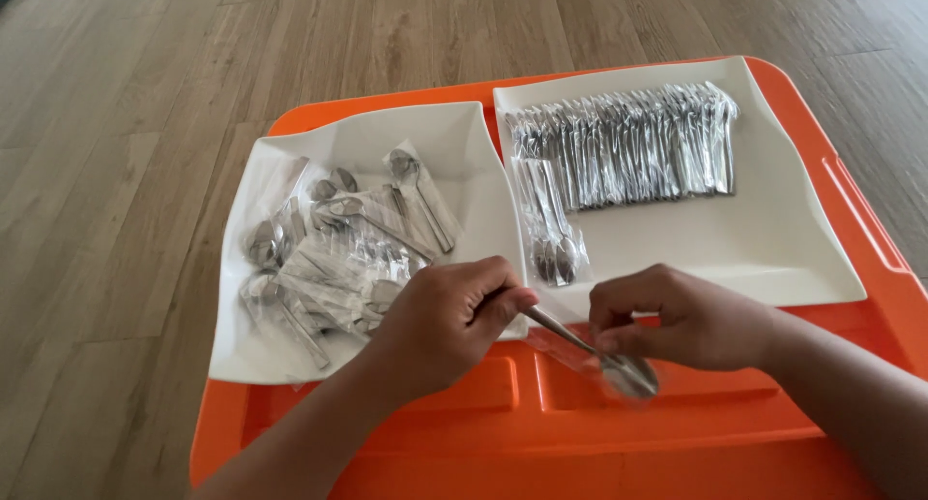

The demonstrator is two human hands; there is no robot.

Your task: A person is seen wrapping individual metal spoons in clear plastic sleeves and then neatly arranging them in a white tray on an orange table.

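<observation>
My left hand [447,318] pinches the handle of a metal spoon [580,350] over the near part of an orange tray [541,432]. My right hand [681,318] grips a clear plastic sleeve [628,372] around the spoon's bowl end. A white square plate [454,137] on the left holds a loose pile of several wrapped spoons [333,253]. A second white plate [764,229] on the right holds a neat row of wrapped spoons [628,147], with a few more [553,239] lying at its left side.
The orange tray rests on a wood-plank floor [126,171]. Its raised rim [870,220] runs along the right side. Moulded compartments [483,389] show in the tray's near part, under my hands.
</observation>
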